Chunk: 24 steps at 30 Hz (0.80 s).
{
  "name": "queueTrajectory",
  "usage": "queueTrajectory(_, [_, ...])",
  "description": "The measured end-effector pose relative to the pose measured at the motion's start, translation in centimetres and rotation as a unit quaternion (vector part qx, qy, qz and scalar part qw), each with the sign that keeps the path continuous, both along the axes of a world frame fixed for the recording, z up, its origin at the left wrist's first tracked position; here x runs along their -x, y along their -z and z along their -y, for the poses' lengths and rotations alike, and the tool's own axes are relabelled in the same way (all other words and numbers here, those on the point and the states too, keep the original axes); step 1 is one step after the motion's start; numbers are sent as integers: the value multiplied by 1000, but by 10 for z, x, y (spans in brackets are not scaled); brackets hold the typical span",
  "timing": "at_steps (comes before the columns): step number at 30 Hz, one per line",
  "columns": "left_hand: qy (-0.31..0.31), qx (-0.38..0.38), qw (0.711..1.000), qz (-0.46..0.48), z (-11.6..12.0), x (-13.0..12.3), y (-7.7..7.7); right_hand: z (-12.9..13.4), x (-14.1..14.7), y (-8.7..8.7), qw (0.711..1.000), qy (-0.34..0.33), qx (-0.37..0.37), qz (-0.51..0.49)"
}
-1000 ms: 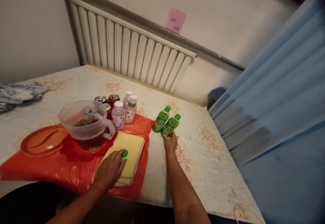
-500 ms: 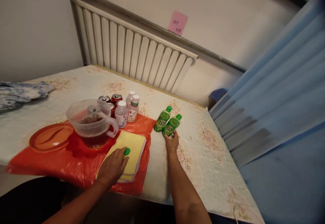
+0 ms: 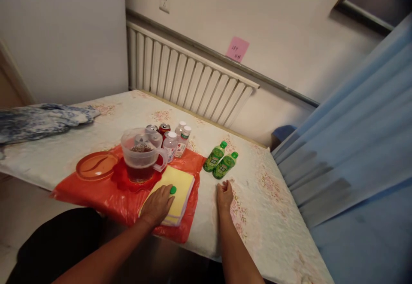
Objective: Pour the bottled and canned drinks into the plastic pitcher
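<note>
My left hand rests on a yellow stack of folded cloth or paper. A green bottle cap sits between its thumb and index fingertip. My right hand is just in front of two green drink bottles, its fingers loosely curled and apart, holding nothing. The nearer bottle stands upright beside the other green bottle; a small gap separates it from my fingers. Left of the yellow stack, a clear plastic pitcher with dark liquid stands on a red scalloped dish.
Under the pitcher lies a red plastic sheet with an orange-red lid. Behind are white-capped bottles and drink cans. Blue-white cloth lies at the left. A blue curtain hangs right; a radiator is behind the table.
My right hand has let go of the nearer green bottle and drawn back towards me. My left hand stays on the yellow stack. The camera view has shifted left and up.
</note>
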State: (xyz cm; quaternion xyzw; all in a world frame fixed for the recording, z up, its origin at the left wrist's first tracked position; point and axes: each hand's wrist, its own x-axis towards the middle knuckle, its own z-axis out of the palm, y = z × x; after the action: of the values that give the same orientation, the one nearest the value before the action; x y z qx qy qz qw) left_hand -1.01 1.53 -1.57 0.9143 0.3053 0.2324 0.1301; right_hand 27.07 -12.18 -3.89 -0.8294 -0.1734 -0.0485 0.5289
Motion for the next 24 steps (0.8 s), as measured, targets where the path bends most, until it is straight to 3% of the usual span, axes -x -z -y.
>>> queueTrajectory(12, [-9, 24, 999, 46, 3, -2, -8, 25, 54, 5, 998, 9, 42, 34])
queueTrajectory(15, [18, 36, 997, 58, 33, -13, -18, 26, 58, 5, 998, 12, 53, 44])
queueTrajectory(18, [180, 114, 975, 68, 82, -33, -25, 26, 59, 3, 997, 19, 63, 50])
queueTrajectory(19, [209, 128, 967, 68, 99, -40, -26, 26, 59, 2, 996, 21, 66, 51])
queueTrajectory(24, [257, 221, 936, 97, 156, -67, -25, 26, 60, -1, 996, 22, 77, 50])
